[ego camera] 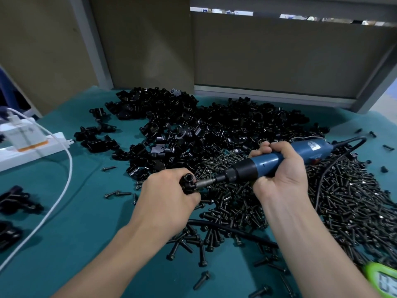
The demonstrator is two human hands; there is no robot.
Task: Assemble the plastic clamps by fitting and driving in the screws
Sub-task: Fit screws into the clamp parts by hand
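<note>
Small-parts assembly workshop; I'm at a production bench. A teal mat [86,233] covers the worktop, with a bulk heap of black plastic clamp parts [214,125] loose on it and a bigger heap of black screws [343,190] beside that. Corded electric screwdriver [268,162], white power strip [32,151] at left, green digital timer [384,280] at the near right edge. Grey metal frame [94,44] with plain brown panels [279,57] backs the bench.

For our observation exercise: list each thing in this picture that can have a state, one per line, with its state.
left hand: grips the plastic clamp.
right hand: grips the electric screwdriver.
screwdriver bit: tip at the clamp.
screws: loose heap on the table.
clamp parts: loose pile.
charger: plugged into the power strip.
</note>
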